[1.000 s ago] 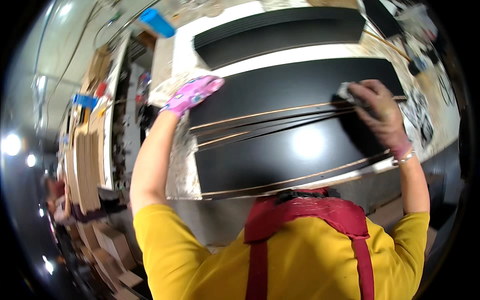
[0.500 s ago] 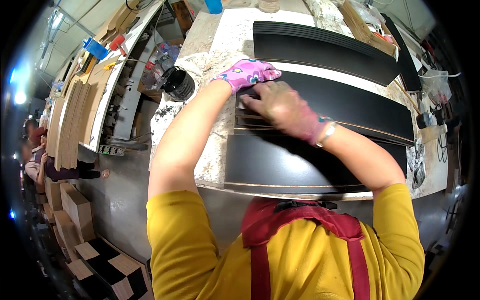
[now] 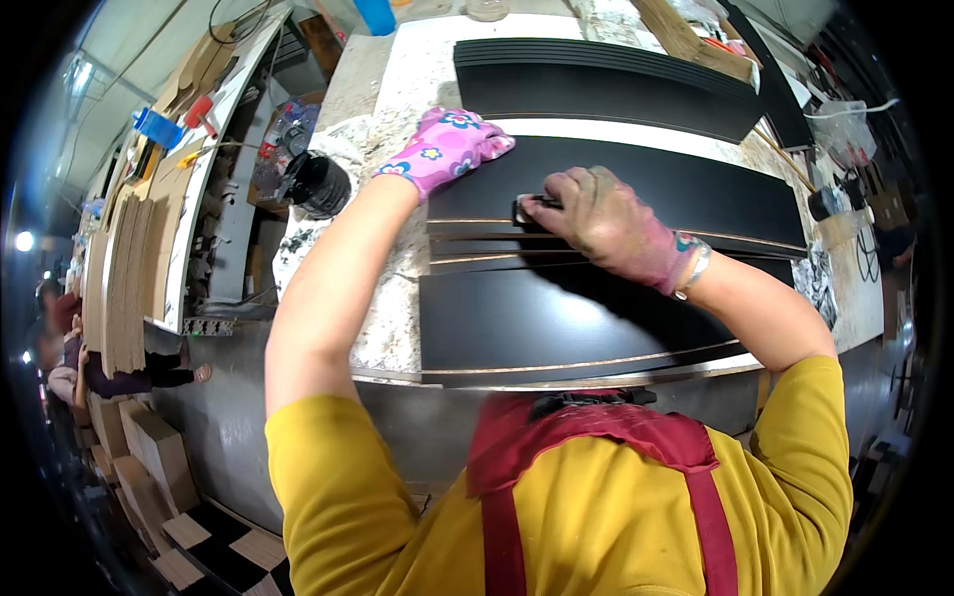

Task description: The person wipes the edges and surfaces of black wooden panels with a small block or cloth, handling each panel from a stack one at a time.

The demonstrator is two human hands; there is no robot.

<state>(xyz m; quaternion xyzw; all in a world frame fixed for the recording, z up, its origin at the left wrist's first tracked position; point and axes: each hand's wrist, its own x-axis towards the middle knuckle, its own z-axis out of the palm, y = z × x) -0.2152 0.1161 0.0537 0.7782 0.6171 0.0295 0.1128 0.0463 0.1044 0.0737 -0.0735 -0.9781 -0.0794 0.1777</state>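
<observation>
Beneath both hands lies a stack of long black panels (image 3: 686, 184), fanned slightly so pale brown edges show along the near side. My left hand (image 3: 452, 151), in a pink flowered glove, holds the far left corner of the top panel, fingers curled together. My right hand (image 3: 621, 226), in a stained pinkish glove, is closed around a small dark block (image 3: 524, 208) with a light edge. That block touches the top panel near its front edge, left of the middle. Most of it is hidden by the fingers. Another black panel (image 3: 537, 318) lies nearest my body.
Beyond the stack stands a row of black boards (image 3: 606, 94) on the paint-spotted table (image 3: 383, 328). A black-smeared pot (image 3: 320, 186) sits at the left, a wooden box (image 3: 686, 40) at the far right. A person (image 3: 75, 348) is by stacked boards (image 3: 124, 283) across the aisle.
My right hand has moved right and a little nearer along the panel, uncovering the dark block. The left hand keeps to the panel's corner. The whole view has shifted slightly.
</observation>
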